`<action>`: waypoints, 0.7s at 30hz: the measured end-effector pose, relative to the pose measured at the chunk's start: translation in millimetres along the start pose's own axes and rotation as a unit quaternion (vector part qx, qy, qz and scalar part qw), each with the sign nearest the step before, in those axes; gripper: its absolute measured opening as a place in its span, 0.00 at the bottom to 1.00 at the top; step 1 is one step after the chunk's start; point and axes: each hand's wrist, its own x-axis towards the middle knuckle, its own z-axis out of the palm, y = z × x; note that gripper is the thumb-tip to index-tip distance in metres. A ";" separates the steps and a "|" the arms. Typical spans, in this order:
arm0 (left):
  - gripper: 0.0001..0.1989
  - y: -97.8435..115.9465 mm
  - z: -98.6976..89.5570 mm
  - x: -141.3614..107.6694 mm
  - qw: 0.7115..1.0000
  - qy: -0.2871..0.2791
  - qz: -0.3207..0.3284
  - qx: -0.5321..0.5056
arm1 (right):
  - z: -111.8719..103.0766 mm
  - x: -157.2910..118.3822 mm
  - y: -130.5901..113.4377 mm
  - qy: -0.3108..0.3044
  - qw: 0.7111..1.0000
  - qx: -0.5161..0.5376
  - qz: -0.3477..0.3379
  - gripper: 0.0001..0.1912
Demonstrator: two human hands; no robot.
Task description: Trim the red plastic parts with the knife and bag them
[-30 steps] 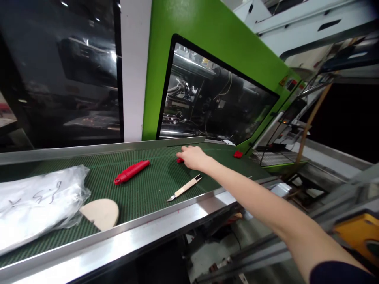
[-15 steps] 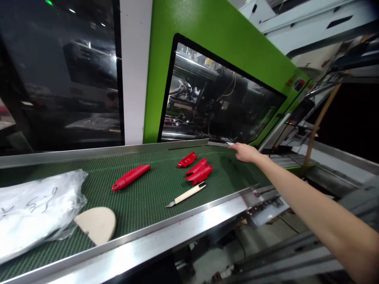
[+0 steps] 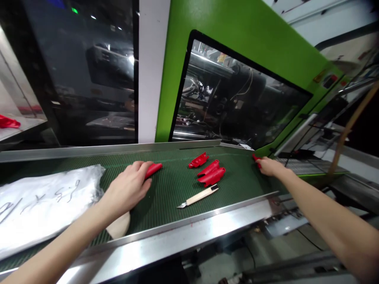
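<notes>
My left hand (image 3: 130, 187) is closed over a long red plastic part (image 3: 154, 169) at the belt, its near end hidden under my fingers. Farther right, my right hand (image 3: 269, 166) grips a small red plastic piece (image 3: 256, 159), mostly covered by the fingers. Between the hands lie a short red plastic shell (image 3: 199, 160) and a pair of longer red shells (image 3: 212, 176) side by side. In front of these rests a craft knife (image 3: 198, 196) with a pale handle, its blade pointing left.
The green conveyor belt (image 3: 160, 213) has metal side rails (image 3: 177, 228). A white plastic bag (image 3: 44, 209) with handwriting lies at left, beside a beige rounded piece (image 3: 120, 225) partly behind my left arm. A green machine with a window (image 3: 225, 94) stands behind.
My left hand has come into view and closed on the long red part. The right hand now has a small red piece in it. The view has shifted left.
</notes>
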 end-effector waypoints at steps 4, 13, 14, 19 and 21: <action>0.25 -1.4 6.4 6.7 0.999 -0.026 -0.015 0.019 | -10.7 -11.1 -4.2 0.044 0.999 0.008 -0.013 0.12; 0.28 -3.9 -3.5 1.5 0.995 0.023 -0.060 -0.071 | -116.1 -61.5 -152.3 0.315 0.926 0.079 -0.193 0.18; 0.30 -1.4 -10.4 -6.0 0.993 0.047 -0.066 -0.088 | -126.0 -69.9 -177.7 0.322 0.916 0.083 -0.225 0.19; 0.36 4.1 -50.3 -91.2 0.955 0.168 -0.091 -0.225 | -143.6 -85.3 -277.7 0.308 0.909 0.069 -0.274 0.19; 0.34 3.3 -61.1 -140.8 0.928 0.206 -0.107 -0.292 | -139.8 -81.9 -300.4 0.292 0.916 0.061 -0.269 0.17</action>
